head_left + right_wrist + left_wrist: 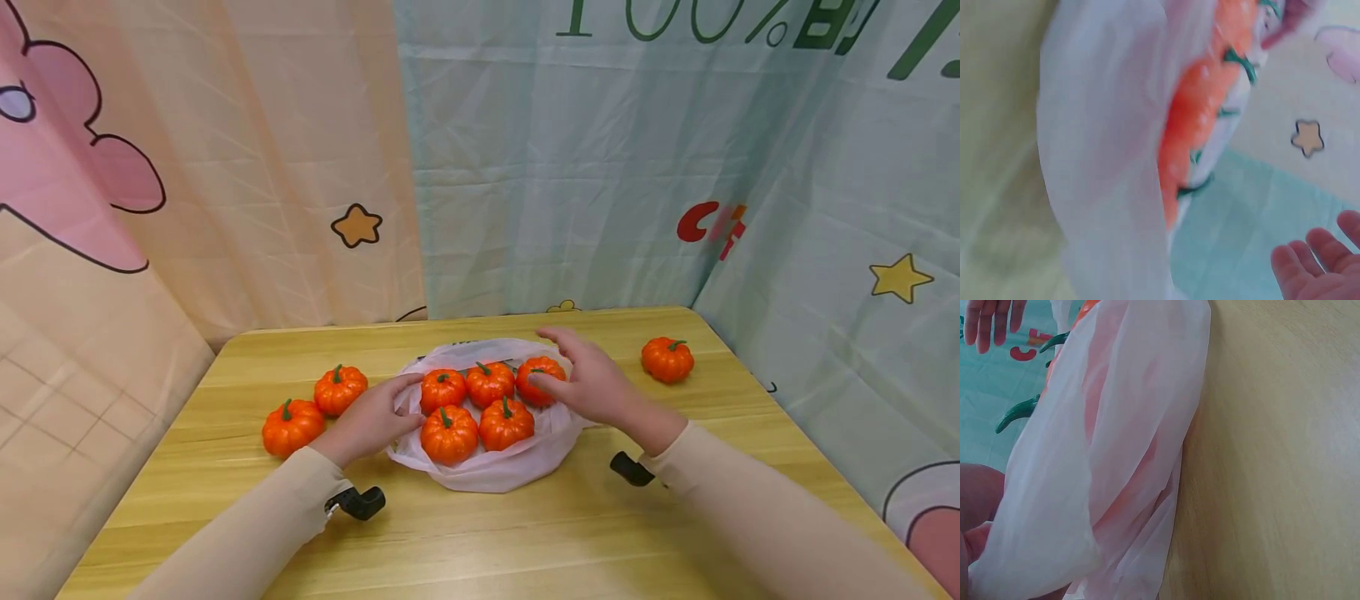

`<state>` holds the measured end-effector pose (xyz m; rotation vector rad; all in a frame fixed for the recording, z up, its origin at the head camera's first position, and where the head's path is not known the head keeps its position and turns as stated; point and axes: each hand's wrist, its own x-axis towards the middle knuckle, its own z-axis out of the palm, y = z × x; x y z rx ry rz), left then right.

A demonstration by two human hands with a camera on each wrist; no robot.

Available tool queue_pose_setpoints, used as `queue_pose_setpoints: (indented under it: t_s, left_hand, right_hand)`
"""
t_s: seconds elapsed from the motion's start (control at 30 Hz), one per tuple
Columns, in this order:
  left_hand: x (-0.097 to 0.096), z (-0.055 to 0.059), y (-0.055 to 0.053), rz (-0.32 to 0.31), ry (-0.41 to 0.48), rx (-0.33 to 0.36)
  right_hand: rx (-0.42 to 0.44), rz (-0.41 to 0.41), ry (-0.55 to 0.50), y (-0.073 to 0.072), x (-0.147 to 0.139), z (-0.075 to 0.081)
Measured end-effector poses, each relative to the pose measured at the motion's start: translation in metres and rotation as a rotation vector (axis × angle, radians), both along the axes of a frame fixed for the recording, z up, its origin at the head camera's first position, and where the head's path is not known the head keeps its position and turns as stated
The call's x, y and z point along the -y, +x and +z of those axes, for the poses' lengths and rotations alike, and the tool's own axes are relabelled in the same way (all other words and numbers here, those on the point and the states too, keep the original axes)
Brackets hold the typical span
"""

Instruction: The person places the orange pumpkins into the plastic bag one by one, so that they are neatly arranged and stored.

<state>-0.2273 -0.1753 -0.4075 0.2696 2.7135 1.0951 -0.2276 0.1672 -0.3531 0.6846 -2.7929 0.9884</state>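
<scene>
A thin white plastic bag (498, 475) lies spread on the table with several glossy orange toy pumpkins (448, 435) with green stems inside its mouth. At the bag's left rim, my left hand (378, 417) grips the plastic between thumb and fingers; in the left wrist view a fold of the bag partly hides them. My right hand (592, 383) is over the bag's right side, its fingers spread apart. Its thumb overlaps the right-hand pumpkin (536, 372) in the head view. The right wrist view shows the fingers (1329, 250) loosely extended beside the bag, holding nothing.
Two more pumpkins (341, 389) stand on the table left of the bag, close to my left forearm. Another pumpkin (667, 360) sits near the table's far right corner. The wooden table (480, 550) ends at a printed curtain (525, 208) behind and at both sides.
</scene>
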Motion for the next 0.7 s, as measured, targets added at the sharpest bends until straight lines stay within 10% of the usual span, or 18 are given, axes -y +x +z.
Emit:
queue_pose_setpoints:
  t_s: [0.7]
  left_hand:
    - [0.003,0.0,-0.001,-0.013,-0.004,0.001]
  right_hand:
    - [0.083,-0.33,0.014,-0.047,-0.101,0.011]
